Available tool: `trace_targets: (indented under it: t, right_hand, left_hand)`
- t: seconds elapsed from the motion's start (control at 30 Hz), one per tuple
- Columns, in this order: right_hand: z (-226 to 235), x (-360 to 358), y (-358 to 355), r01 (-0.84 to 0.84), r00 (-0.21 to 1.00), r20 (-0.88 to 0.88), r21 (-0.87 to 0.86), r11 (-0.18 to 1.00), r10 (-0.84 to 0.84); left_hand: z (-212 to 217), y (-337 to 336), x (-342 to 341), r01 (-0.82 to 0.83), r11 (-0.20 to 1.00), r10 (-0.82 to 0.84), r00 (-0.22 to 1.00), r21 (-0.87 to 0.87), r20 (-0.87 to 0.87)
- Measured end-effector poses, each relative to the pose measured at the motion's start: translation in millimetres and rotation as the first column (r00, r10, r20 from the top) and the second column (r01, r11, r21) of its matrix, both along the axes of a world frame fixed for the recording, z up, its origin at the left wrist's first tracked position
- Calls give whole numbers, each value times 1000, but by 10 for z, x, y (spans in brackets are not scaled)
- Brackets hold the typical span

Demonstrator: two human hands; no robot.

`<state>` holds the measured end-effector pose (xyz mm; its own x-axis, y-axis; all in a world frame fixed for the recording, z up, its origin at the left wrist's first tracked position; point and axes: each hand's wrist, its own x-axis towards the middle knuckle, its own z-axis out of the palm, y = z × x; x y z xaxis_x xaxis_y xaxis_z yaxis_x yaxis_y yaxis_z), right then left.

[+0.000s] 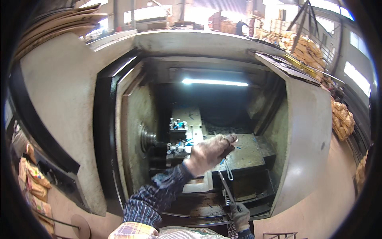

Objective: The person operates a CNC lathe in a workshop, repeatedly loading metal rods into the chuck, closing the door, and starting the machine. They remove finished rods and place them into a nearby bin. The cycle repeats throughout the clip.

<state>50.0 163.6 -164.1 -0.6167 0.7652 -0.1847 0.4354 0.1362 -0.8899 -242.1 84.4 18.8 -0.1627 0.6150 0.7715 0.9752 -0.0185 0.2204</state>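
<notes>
My left hand, in a pale glove with dark, dirty fingertips, reaches forward into the lathe over its flat metal bed. Its fingers are closed, and a tiny pale tip shows beside them; what they hold is too small to make out. Lower down at the front opening, my right hand, in a grey glove, is closed round a slim metal rod that slants up and left. A pale loop hangs near the rod's upper end, below my left hand. Whether the two join, I cannot tell.
Left of my hands are a round metal chuck and tool holders with blue bits. A bright strip lamp lights the enclosure. The sliding door and right housing wall flank the opening. Yellowish sacks lie outside.
</notes>
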Motion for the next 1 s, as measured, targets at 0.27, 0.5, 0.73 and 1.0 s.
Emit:
trace_targets:
  t: [0.27,0.5,0.73,1.0]
  right_hand:
    - [402,-1810,408,-243,963,-33,324,915,267]
    - [910,-3289,461,-583,807,471,541,607,356]
    - [964,-3872,218,-731,680,547,560,390,488]
    - [332,-4415,374,-759,648,446,440,480,617]
  left_hand:
    - [245,-1996,793,-127,957,-80,749,262,658]
    - [321,-3344,1405,-612,668,57,608,422,792]
    - [147,-4201,1471,-915,292,485,393,279,781]
    - [-43,-4402,851,-974,27,798,156,225,582]
